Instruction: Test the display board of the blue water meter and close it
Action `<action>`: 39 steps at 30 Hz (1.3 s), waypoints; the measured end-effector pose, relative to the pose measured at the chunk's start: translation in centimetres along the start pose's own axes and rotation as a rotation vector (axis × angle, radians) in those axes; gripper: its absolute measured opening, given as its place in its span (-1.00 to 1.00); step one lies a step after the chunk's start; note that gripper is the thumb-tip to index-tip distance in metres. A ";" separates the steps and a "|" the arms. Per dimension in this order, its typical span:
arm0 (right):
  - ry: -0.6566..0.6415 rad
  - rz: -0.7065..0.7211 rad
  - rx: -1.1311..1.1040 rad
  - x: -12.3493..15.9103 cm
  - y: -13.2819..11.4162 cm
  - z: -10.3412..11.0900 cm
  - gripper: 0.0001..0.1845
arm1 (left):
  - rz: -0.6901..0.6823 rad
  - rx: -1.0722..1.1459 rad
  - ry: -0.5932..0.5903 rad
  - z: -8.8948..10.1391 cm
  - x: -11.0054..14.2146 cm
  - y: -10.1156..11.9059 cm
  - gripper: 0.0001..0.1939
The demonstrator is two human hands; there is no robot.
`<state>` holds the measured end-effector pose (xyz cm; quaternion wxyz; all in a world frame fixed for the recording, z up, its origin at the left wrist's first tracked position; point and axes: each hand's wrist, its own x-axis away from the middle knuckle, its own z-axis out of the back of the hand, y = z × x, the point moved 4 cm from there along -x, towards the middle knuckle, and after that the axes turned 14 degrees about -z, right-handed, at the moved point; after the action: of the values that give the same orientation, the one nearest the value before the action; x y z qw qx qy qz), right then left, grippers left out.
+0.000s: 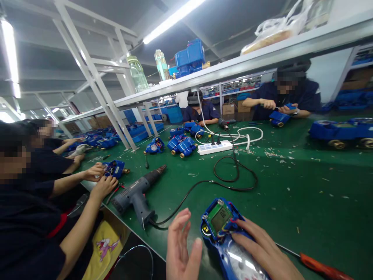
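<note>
A blue meter housing (224, 233) with a green circuit board and small screen lies on the green table at the bottom centre. My right hand (264, 252) rests on it, fingers pressed against the board's right edge and over the clear cover. Just left of the housing, my left hand (180, 249) hovers open with fingers spread and nothing in it. A red-handled screwdriver (317, 266) lies to the right of my right hand.
A grey electric screwdriver (136, 194) lies at left, its black cord (233, 179) looping to a white power strip (215, 147). Several blue housings (182, 144) sit mid-table. Co-workers' hands (100, 179) work at left; two more people sit across the table. A shelf (233, 66) runs overhead.
</note>
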<state>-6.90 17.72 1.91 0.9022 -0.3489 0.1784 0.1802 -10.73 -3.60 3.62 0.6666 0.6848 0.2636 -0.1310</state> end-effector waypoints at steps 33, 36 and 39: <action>-0.311 -0.602 0.664 2.3 13.1 7.0 -0.82 | 0.666 0.395 -0.175 -4.5 5.9 -0.7 0.45; -0.258 -0.535 0.688 1.7 11.9 7.2 -0.80 | 0.612 0.399 -0.182 -4.5 5.7 -0.5 0.33; -0.109 -0.374 0.496 0.2 7.5 7.1 -0.77 | 0.542 0.388 -0.172 -4.4 5.4 -0.3 0.14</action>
<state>-8.67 27.84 2.51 0.9855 -0.1347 0.1011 -0.0193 -7.18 1.71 0.83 0.5542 0.8305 -0.0151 -0.0542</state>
